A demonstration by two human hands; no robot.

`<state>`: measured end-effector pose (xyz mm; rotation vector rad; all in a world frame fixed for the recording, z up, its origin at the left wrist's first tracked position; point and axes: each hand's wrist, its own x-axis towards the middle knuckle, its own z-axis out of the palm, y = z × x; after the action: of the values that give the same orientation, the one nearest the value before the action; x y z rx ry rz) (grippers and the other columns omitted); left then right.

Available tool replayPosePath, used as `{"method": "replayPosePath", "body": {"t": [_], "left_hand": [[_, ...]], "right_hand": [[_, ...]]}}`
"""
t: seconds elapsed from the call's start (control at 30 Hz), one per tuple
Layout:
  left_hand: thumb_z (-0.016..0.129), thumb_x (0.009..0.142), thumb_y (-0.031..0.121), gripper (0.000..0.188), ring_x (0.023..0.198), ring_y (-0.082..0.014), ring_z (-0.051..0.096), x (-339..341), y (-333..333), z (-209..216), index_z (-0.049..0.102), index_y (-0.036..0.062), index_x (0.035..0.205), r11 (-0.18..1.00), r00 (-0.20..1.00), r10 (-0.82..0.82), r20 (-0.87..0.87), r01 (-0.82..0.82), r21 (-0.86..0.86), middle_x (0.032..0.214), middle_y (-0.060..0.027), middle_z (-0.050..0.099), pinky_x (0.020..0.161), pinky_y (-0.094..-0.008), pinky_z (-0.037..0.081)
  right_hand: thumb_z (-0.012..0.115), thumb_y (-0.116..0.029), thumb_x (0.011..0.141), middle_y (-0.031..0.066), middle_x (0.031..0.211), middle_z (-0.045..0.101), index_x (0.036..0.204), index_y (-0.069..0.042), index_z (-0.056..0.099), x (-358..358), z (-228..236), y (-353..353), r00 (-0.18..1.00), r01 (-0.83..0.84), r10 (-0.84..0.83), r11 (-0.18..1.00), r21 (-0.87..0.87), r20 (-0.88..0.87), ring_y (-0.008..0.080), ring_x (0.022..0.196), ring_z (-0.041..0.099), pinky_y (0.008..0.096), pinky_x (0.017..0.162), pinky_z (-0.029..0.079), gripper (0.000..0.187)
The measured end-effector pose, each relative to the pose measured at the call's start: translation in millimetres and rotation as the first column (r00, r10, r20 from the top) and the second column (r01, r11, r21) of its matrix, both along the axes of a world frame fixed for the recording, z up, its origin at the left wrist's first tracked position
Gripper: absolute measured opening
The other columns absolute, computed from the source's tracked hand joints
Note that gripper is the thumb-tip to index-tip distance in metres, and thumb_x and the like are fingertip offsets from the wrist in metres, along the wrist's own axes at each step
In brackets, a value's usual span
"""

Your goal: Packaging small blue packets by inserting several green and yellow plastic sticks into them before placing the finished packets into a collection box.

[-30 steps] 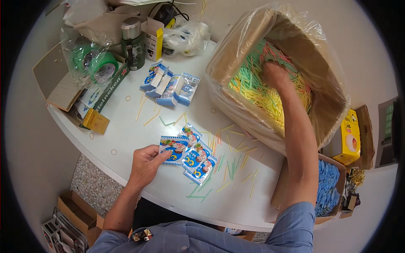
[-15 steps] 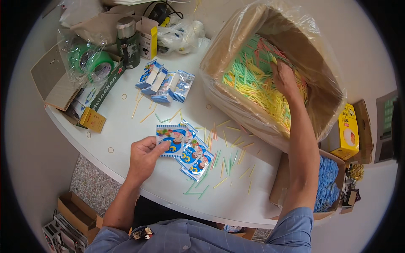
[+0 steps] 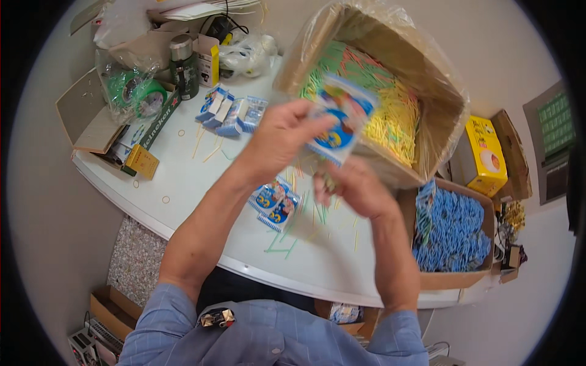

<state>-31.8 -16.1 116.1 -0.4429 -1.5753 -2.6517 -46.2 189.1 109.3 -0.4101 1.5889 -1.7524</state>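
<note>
My left hand (image 3: 278, 137) pinches a blue and white printed packet (image 3: 343, 119) by its left edge, raised in front of the stick-filled box. Just below the packet, my right hand (image 3: 354, 186) has its fingers curled; motion blur smears them, and what they hold shows only as a pale yellowish patch. More such packets (image 3: 276, 204) lie overlapping on the table, beneath my left forearm. Thin green, yellow and orange sticks (image 3: 314, 213) are scattered beside them. A plastic-lined cardboard box (image 3: 444, 122) holds a heap of loose coloured sticks (image 3: 387, 113).
Right of the table stands a carton full of blue packets (image 3: 452, 229), by a yellow box (image 3: 486, 155). Small blue-white cartons (image 3: 231, 113) lie at back left, near a dark flask (image 3: 183, 67) and green tape rolls (image 3: 146, 97). Rubber bands dot the tabletop (image 3: 183, 168).
My right hand has come out of the stick-filled box toward me. My left hand has lifted the packet from above the others, up and to the right. The view has shifted slightly.
</note>
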Motion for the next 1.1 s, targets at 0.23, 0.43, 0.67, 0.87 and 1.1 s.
{"method": "replayPosePath", "body": {"t": [0.23,0.43,0.67,0.87,1.1], "left_hand": [[0.063,0.098,0.023,0.025,0.05,-0.0055,0.056,44.8,56.0,-91.1,0.063,-0.0014,0.103,0.783,0.883,-0.3,0.36,0.444,-0.436,0.075,-0.0039,0.065,0.035,-0.0221,0.047],[0.065,0.097,0.019,0.02,0.072,-0.0051,0.063,52.1,57.0,-119.9,0.067,0.0012,0.106,0.978,0.956,0.038,0.292,0.024,-0.206,0.089,-0.0028,0.071,0.063,-0.0233,0.051],[0.067,0.096,0.016,0.024,0.081,-0.0099,0.072,61.1,21.4,-100.7,0.065,0.0,0.115,0.984,0.885,0.158,0.438,-0.179,0.008,0.096,-0.0075,0.074,0.063,-0.0232,0.059],[0.07,0.094,0.015,0.024,0.081,-0.0094,0.071,65.4,25.9,-96.9,0.068,-0.0015,0.111,0.982,0.844,0.154,0.513,-0.188,0.015,0.096,-0.0082,0.074,0.066,-0.0237,0.059],[0.074,0.091,0.013,0.016,0.072,-0.0047,0.061,71.0,35.8,-125.3,0.075,-0.0021,0.094,0.966,0.928,0.116,0.355,-0.023,-0.256,0.087,-0.0015,0.073,0.062,-0.0211,0.046]], "right_hand": [[0.059,-0.024,0.1,0.0139,0.091,0.067,0.111,0.001,0.061,85.4,-119.2,17.6,0.828,0.2,0.008,0.93,-0.308,0.561,0.0267,0.081,0.067,0.0354,0.067,0.056,0.027],[0.054,-0.023,0.103,0.0098,0.099,0.068,0.112,-0.001,0.06,101.6,-130.2,39.2,0.947,0.312,-0.304,0.947,0.077,-0.102,0.0216,0.096,0.065,0.0362,0.096,0.047,0.024],[0.047,-0.017,0.106,0.0131,0.12,0.068,0.116,-0.001,0.058,103.2,-164.2,89.1,0.568,0.716,-0.477,0.688,0.118,-0.671,0.0257,0.129,0.056,0.0374,0.114,0.033,0.021],[0.046,-0.017,0.107,0.015,0.125,0.066,0.117,0.002,0.056,105.8,-169.4,89.7,0.598,0.682,-0.287,0.672,0.287,-0.749,0.0269,0.132,0.054,0.0397,0.117,0.03,0.024],[0.041,-0.019,0.108,0.0235,0.129,0.062,0.115,0.0,0.056,93.0,-144.3,84.7,0.589,0.767,-0.802,0.594,-0.243,-0.099,0.0325,0.13,0.055,0.0424,0.119,0.033,0.026]]}}
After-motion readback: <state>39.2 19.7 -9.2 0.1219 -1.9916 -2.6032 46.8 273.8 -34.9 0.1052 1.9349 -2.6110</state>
